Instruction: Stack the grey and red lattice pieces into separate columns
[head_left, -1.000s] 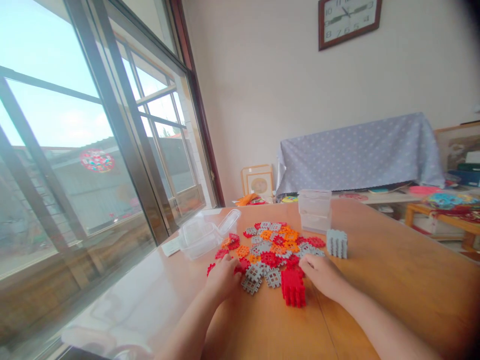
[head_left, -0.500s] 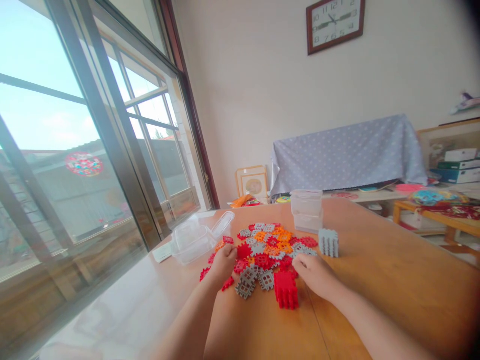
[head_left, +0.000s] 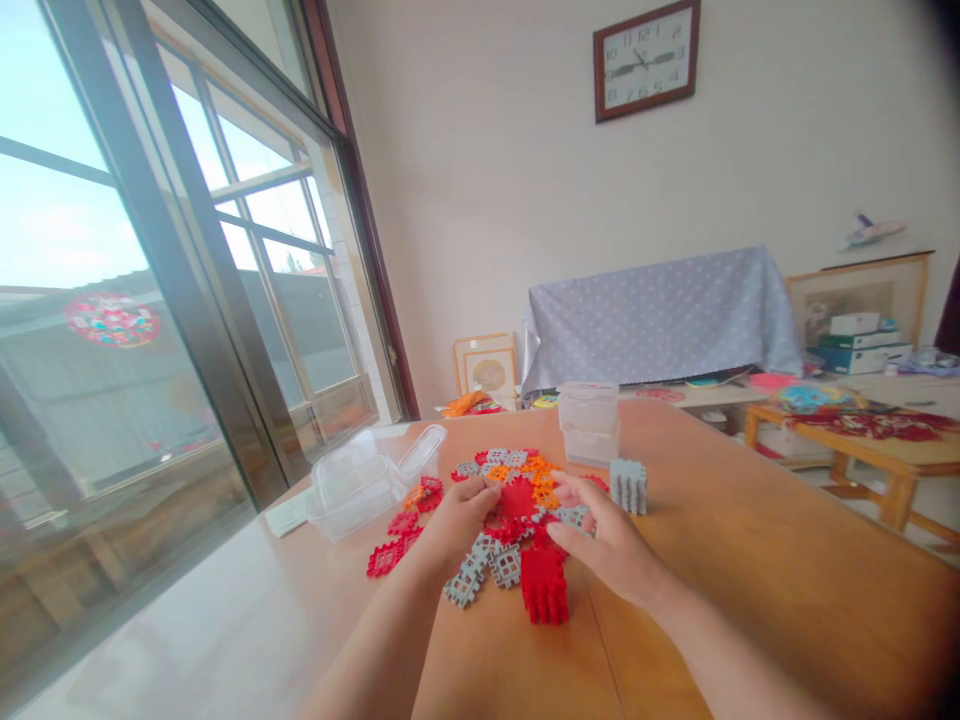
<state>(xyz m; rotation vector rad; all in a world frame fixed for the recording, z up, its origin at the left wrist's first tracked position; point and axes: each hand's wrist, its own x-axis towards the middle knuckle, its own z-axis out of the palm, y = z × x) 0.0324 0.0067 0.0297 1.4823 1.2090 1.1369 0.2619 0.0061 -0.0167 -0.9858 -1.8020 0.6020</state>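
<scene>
Between thumb and fingers, my left hand [head_left: 471, 510] grips a solid red interlocking tile [head_left: 517, 497] above the pile. My right hand [head_left: 600, 525] is just right of that tile, fingers apart and holding nothing. Beneath both hands lies a loose spread of red, orange and grey interlocking tiles [head_left: 504, 566], many with window-like grids. A red stack of tiles [head_left: 545, 585] stands at the near side, below my right hand. Farther right is a grey stack of tiles [head_left: 628, 487]. Part of the pile is hidden behind my hands.
An open clear plastic container [head_left: 352, 490] with its lid [head_left: 422, 452] sits on the left of the wooden table [head_left: 720, 560]. Clear stacked boxes [head_left: 589, 425] stand behind the pile. A window [head_left: 262, 250] borders the table's left side.
My left hand has lifted the red tile and moved it right. My right hand has opened its fingers and come nearer to the tile. The camera view has shifted to the right.
</scene>
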